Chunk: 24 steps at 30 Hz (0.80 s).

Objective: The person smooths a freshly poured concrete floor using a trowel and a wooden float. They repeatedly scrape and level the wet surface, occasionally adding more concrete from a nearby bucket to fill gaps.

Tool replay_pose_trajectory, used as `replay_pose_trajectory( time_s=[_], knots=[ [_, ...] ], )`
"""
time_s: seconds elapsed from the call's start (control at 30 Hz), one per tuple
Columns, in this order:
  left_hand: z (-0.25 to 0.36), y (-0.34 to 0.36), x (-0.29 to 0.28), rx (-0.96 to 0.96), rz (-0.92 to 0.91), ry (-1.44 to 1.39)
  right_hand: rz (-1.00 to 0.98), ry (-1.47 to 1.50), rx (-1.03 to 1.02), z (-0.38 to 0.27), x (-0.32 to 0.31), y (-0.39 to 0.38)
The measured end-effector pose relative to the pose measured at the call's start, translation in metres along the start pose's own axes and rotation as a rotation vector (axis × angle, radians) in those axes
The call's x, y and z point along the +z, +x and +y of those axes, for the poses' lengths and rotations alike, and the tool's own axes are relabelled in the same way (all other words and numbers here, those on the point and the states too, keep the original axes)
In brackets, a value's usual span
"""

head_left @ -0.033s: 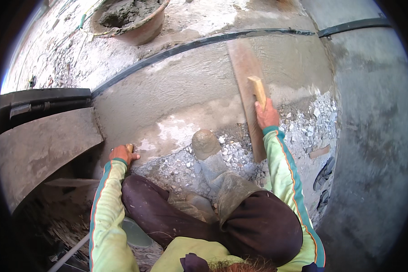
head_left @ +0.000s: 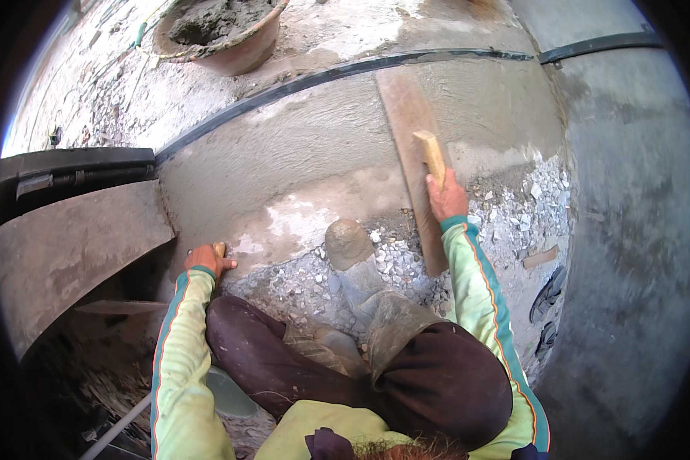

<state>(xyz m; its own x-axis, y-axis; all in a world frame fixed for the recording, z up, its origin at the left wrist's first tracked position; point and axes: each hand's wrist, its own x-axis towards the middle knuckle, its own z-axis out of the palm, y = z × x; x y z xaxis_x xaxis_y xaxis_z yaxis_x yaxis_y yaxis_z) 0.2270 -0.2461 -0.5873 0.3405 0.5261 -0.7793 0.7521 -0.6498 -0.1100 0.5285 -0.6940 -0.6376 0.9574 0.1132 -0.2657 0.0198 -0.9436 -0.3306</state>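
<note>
My right hand [head_left: 447, 194] is wrapped round the pale wooden handle of a long wooden plastering float [head_left: 405, 115]. The float's brown board slants across a strip of wet grey mortar [head_left: 299, 142], its near end over loose gravel. On the left, my left hand [head_left: 209, 258] is closed on a short wooden handle [head_left: 220, 249] at the mortar's near edge; what the handle belongs to is hidden. Between my hands, the mortar-coated tip of my boot [head_left: 349, 244] rests on the gravel.
A tub [head_left: 241, 50] of wet mortar stands beyond a dark straight edging bar [head_left: 284, 90]. Crushed stone [head_left: 525, 203] lies around my feet. Dark sandals [head_left: 548, 295] sit by the smooth grey slab [head_left: 629, 230] on the right. A curved concrete piece [head_left: 77, 257] is at left.
The float has shifted slightly left over the mortar, together with my right hand. My left hand stays where it was.
</note>
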Motion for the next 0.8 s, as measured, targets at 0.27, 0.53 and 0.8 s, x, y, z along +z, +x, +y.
replay_pose_trajectory(
  time_s=[0.27,0.53,0.8],
  knots=[
    [-0.006,0.006,0.010,-0.008,0.024,-0.018,-0.047,-0.104,-0.515,-0.052,0.044,-0.051],
    [-0.007,0.011,0.009,-0.029,-0.024,-0.002,0.151,-0.021,0.052,0.041,-0.008,-0.001],
    [-0.009,0.014,0.005,-0.031,-0.038,0.014,-0.057,-0.037,-0.565,-0.028,0.014,-0.030]
  ],
)
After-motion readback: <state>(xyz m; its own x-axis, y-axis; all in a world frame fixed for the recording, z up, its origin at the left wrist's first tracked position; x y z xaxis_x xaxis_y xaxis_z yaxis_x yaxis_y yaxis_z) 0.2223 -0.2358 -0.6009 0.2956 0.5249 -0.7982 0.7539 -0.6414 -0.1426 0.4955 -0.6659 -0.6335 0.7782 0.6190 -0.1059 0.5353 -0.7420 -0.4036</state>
